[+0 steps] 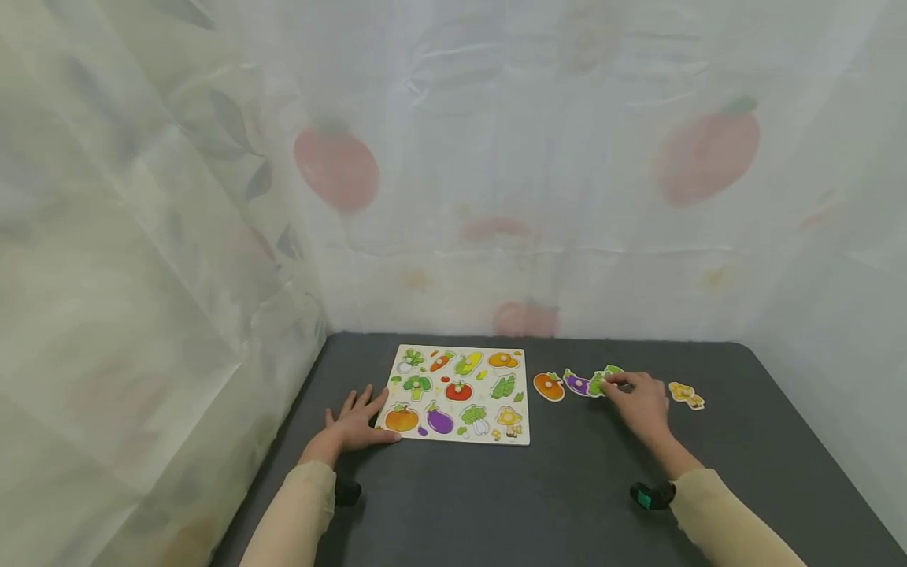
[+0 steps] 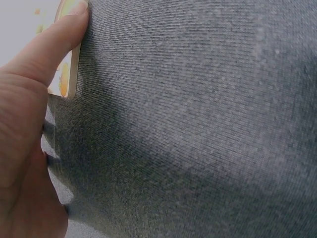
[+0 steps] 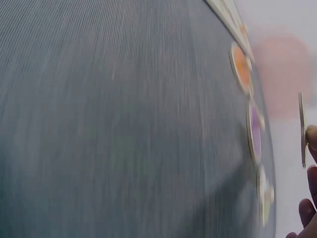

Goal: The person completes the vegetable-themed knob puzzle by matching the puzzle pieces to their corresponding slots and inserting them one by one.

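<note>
A vegetable puzzle board (image 1: 489, 425) with printed pictures lies flat on the table. My left hand (image 1: 357, 424) rests at its left edge, fingers spread, the thumb (image 2: 67, 32) on the near left corner. Right of the board, my right hand (image 1: 641, 404) pinches a green vegetable puzzle piece (image 1: 597, 384). The right wrist view shows this held piece (image 3: 302, 129) edge-on and raised off the table; its exact vegetable is unclear. Close by lie a pumpkin piece (image 1: 549, 387), an eggplant piece (image 1: 576, 383) and another green piece (image 1: 613, 368), partly hidden.
A mushroom piece (image 1: 686, 395) lies on the dark grey table (image 1: 496, 504), to the right of my right hand. Pale patterned curtains (image 1: 524, 197) hang behind the table and along its sides.
</note>
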Demonstrator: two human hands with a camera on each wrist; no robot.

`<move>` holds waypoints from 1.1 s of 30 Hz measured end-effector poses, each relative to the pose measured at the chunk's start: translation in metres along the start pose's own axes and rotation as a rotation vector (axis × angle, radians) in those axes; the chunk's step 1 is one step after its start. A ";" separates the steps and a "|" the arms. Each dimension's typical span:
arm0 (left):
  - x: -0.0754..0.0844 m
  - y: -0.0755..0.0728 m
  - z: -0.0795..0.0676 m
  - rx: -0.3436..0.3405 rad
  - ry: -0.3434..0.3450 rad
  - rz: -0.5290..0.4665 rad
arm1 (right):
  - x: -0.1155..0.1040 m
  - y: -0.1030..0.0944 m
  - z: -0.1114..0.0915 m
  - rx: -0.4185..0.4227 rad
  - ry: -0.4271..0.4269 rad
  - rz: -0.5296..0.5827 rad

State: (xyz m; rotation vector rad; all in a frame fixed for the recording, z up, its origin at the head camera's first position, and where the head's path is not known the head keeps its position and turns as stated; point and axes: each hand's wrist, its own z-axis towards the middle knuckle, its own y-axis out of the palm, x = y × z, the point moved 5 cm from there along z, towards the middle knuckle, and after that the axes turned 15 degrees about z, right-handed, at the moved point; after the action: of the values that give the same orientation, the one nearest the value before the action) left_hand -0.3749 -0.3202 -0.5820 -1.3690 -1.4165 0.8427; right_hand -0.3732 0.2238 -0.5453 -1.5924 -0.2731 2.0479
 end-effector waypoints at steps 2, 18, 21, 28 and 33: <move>0.003 -0.003 -0.002 0.003 -0.002 0.007 | -0.005 0.015 0.002 -0.018 0.000 0.014; 0.015 -0.017 -0.016 0.013 -0.009 0.030 | -0.046 0.122 0.000 -0.126 -0.037 0.056; 0.014 -0.016 -0.015 0.011 -0.006 0.029 | -0.050 0.135 0.000 -0.132 -0.053 0.029; 0.014 -0.015 -0.015 0.016 -0.002 0.024 | -0.055 0.149 0.001 -0.123 -0.032 -0.004; 0.013 -0.014 -0.014 0.015 -0.008 0.031 | -0.054 0.155 0.004 -0.120 -0.007 -0.051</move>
State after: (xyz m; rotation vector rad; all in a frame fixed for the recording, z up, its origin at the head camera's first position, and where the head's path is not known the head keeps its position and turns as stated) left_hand -0.3647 -0.3114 -0.5626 -1.3801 -1.3959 0.8783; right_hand -0.4116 0.0659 -0.5708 -1.6314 -0.4423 2.0326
